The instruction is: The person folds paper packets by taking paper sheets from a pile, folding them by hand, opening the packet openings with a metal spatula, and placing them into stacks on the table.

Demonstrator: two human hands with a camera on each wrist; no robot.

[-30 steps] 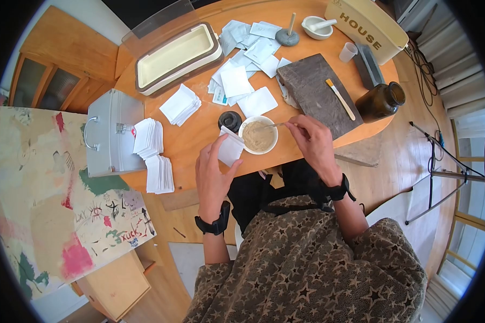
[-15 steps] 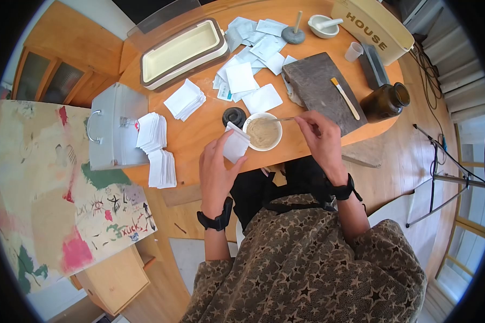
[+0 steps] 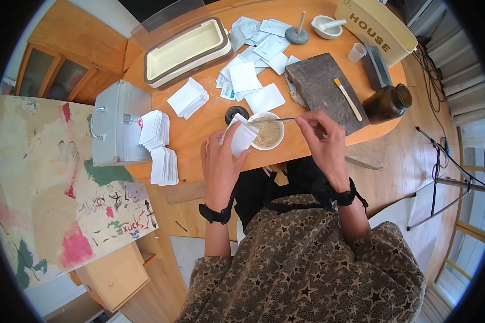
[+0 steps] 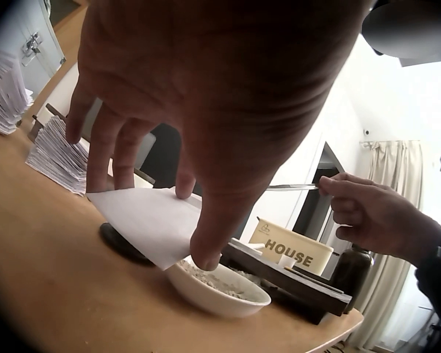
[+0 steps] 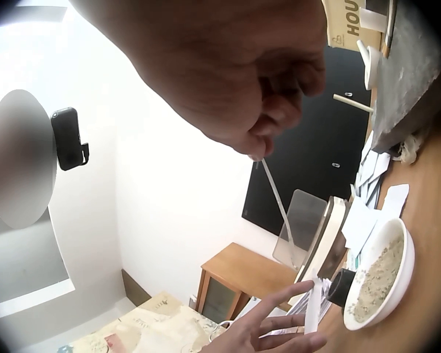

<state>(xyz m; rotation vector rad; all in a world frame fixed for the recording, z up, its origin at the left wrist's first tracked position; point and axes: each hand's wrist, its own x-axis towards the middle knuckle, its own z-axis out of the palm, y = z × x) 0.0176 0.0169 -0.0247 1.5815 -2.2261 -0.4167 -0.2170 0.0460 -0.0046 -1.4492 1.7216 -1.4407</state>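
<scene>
My left hand (image 3: 221,164) holds a small white paper packet (image 3: 243,141) between thumb and fingers, beside the near left of a white bowl (image 4: 214,298). Beige powder (image 3: 267,135) lies in the bowl. A thin metal spoon (image 3: 286,120) is pinched between the thumb and fingertips of my right hand (image 3: 325,141), to the right of the bowl. Its far end reaches across the bowl to the packet's upper edge in the head view. Behind the packet sits a round black object (image 3: 236,112), partly hidden.
Stacks of white packets (image 3: 188,98) lie at the left near a silver case (image 3: 118,126). A cream tray (image 3: 188,51) and pale blue sachets (image 3: 269,47) are behind. To the right are a dark board (image 3: 318,81) with a brush (image 3: 348,99) and a brown jar (image 3: 385,104).
The spoon's end has come up from the powder and moved left to the packet's edge. My left hand has shifted slightly toward the bowl, tilting the packet.
</scene>
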